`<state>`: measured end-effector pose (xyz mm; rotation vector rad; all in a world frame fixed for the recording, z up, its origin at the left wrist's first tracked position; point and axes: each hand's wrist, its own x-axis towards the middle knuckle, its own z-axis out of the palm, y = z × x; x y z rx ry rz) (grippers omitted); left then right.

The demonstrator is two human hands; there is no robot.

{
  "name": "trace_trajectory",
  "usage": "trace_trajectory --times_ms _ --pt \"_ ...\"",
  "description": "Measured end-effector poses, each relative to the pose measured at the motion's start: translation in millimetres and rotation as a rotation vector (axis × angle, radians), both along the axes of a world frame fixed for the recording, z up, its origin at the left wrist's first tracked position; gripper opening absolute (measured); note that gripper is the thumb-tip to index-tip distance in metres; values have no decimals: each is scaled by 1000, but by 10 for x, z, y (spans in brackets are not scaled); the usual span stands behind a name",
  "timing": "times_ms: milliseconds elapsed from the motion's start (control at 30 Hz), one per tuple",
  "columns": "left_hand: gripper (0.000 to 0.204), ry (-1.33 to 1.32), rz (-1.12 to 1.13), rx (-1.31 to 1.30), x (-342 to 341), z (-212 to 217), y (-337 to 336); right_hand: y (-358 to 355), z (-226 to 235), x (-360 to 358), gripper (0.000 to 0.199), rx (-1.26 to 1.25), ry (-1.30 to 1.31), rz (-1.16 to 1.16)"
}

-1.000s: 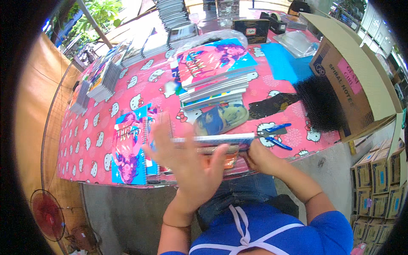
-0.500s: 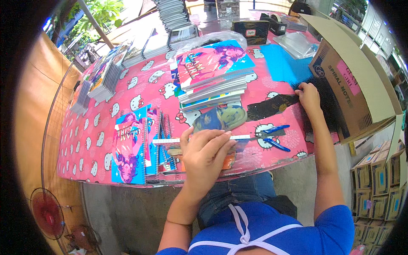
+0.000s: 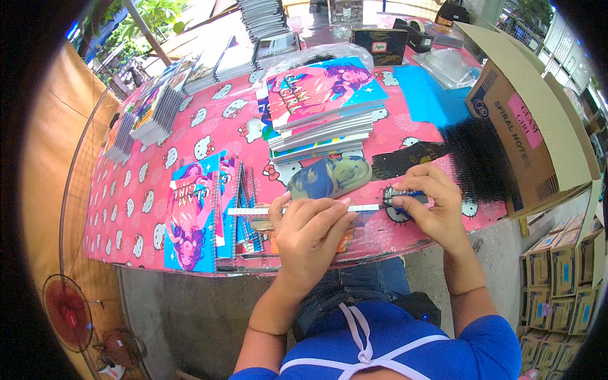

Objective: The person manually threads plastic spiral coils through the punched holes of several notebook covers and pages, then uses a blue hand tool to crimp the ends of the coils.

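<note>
My left hand [image 3: 313,231] is closed on a notebook block [image 3: 244,211], held edge-on so a long white strip with small marks shows; the rest of it is mostly hidden. My right hand [image 3: 430,206] pinches a thin black spiral coil [image 3: 389,195] close to the strip's right end. Beneath those fingers lie blue-handled pliers [image 3: 416,193], mostly covered. Past the left hand rests a blue-and-yellow patterned pouch-like piece [image 3: 332,177]. Several coil-bound notebooks [image 3: 193,218] with pink and blue covers lie to the left. Farther off is a stack of unbound notebooks [image 3: 323,95].
A heap of black coils [image 3: 478,161] lies against an open cardboard box [image 3: 525,120] at the right. Piles of books [image 3: 158,114] stand at the far left. A tape dispenser [image 3: 418,37] and a dark box [image 3: 380,45] are at the back. Pink patterned covering [image 3: 133,209] spreads over the table.
My right hand has come from the coil heap toward me and left, over the pliers, to the strip's right end. The left hand keeps its hold almost in place.
</note>
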<state>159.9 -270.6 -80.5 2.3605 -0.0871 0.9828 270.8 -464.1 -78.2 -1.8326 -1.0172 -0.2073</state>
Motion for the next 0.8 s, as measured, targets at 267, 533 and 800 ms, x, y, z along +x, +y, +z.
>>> trace_trajectory --times_ms 267,533,800 --pt "22 -50 37 33 4 -53 -8 1 140 50 17 -195 463 259" --pt "28 -40 42 37 -2 -109 4 178 216 -196 19 -206 -91 48" --pt "28 -78 11 75 -75 -107 -28 591 -227 638 31 -509 -333 243"
